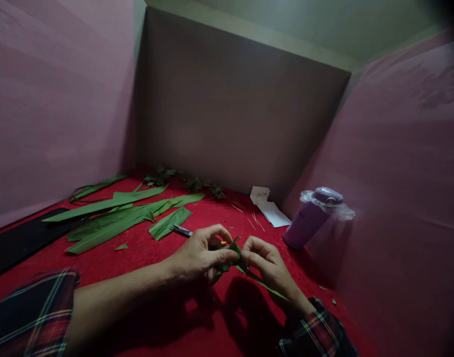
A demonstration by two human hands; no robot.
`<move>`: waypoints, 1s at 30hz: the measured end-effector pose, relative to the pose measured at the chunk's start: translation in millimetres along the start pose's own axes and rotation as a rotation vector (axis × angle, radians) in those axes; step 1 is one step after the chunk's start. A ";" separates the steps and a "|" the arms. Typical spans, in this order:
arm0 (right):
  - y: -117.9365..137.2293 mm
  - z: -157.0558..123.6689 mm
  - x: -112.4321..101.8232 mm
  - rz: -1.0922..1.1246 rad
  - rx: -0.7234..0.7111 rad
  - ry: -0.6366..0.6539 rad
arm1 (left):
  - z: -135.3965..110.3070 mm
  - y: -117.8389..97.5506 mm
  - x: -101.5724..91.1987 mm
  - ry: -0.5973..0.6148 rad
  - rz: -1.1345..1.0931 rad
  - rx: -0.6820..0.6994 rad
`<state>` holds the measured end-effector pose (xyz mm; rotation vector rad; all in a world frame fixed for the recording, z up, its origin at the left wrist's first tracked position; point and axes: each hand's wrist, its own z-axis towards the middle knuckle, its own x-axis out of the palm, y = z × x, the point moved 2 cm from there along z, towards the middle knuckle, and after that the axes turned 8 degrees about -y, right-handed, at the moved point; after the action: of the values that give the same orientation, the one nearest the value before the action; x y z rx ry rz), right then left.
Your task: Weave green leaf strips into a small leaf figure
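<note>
My left hand [206, 253] pinches a folded green leaf [226, 267] between thumb and fingers, above the red cloth [145, 297]. Close beside it, my right hand [266, 260] has its thumb and forefinger pressed together at the right edge of the same leaf. A long narrow strip of leaf [264, 285] trails from there, under my right hand towards the wrist. Behind my left hand lies a pair of scissors [183, 230], its blades by a cut piece of leaf [170, 223]; my hand hides part of its handles.
Long green leaves [134, 215] lie at the left, near a flat black object [26, 238]. Leafy sprigs [195, 184] are at the back. Thin sticks [255, 220] and white papers [273, 213] lie right of centre. A purple tumbler [309, 220] stands by the pink right wall [405, 198].
</note>
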<state>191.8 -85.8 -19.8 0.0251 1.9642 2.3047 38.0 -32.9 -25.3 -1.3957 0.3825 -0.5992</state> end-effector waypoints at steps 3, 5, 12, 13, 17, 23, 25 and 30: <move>1.5 -2.3 2.2 -0.003 0.002 0.020 | 0.3 3.1 0.0 -0.034 -0.034 0.021; 1.7 -3.1 3.1 0.004 0.002 0.028 | 0.6 2.6 -0.1 -0.031 -0.050 0.015; -1.2 -2.4 0.9 0.003 -0.019 0.051 | 0.2 -4.8 1.3 -0.028 -0.078 -0.032; -1.5 -2.2 0.4 0.010 -0.019 0.055 | 0.1 -5.2 1.6 -0.027 -0.076 -0.038; -2.1 -1.4 -1.6 0.096 0.021 0.086 | -0.5 -6.2 2.8 0.008 -0.031 -0.046; -2.3 -1.7 -2.2 0.077 0.034 0.082 | -1.3 -8.4 1.8 -0.013 0.013 -0.042; -2.4 -1.8 -2.1 0.064 0.034 0.063 | -1.1 -7.1 0.9 -0.015 0.018 -0.071; -2.5 -0.2 -2.9 0.039 0.012 0.025 | -0.6 -4.5 -1.1 -0.041 0.031 -0.080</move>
<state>194.9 -85.9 -22.2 0.0365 2.0068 2.3280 36.0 -33.0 -21.0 -1.4733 0.3984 -0.5336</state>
